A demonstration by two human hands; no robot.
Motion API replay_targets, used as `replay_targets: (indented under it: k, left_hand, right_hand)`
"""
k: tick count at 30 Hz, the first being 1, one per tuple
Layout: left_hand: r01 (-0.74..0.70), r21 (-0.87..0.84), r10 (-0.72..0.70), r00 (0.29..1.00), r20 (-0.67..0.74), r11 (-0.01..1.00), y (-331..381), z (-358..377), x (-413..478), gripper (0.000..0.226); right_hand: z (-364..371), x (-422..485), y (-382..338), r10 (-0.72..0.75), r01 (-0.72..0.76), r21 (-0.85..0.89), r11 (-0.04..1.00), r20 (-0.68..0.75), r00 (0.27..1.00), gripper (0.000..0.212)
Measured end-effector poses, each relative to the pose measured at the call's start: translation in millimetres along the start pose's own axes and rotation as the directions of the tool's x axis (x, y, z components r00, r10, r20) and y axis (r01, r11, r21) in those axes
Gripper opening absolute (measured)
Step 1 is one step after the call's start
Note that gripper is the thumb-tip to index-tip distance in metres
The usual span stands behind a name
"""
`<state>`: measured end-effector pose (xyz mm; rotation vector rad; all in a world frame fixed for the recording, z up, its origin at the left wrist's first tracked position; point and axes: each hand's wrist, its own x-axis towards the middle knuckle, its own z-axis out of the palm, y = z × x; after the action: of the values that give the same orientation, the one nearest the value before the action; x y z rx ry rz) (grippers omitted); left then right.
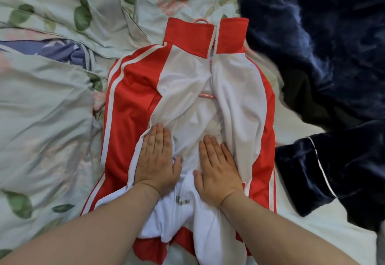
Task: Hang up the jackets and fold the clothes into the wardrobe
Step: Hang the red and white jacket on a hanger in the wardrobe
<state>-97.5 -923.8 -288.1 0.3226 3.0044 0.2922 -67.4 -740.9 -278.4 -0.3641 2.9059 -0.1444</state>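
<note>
Your left hand (155,160) and right hand (216,167) press flat on the jacket (133,89); it runs lengthwise away, collar and hanger (200,21) farthest.

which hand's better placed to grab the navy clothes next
Right, probably. The navy clothes lie right of the red and white jacket, on the right hand side; the left hand would have to cross over. Both press flat on the jacket.
</note>
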Motion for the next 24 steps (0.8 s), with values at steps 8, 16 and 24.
replay_targets:
  k: [8,16,24]
  left_hand:
    - [0.012,-0.271,0.000,0.999,0.045,0.962,-7.2,-20.5,-1.7,0.071]
    - [0.043,-0.520,-0.138,0.980,-0.145,0.853,-2.3,-96.5,-60.4,0.030]
    - [0.332,-0.468,-0.157,0.914,0.373,0.819,21.1,-63.5,-139.3,0.030]
  right_hand:
    - [-22.3,-4.2,-4.1,0.071,-0.057,0.272,0.961,-0.040,0.997,0.065]
    - [-66.6,-42.8,-49.2,-0.162,0.043,0.564,0.825,0.163,0.973,0.016]
    - [-36.9,-54.3,-29.5,-0.294,0.102,0.585,0.805,0.242,0.925,0.008]
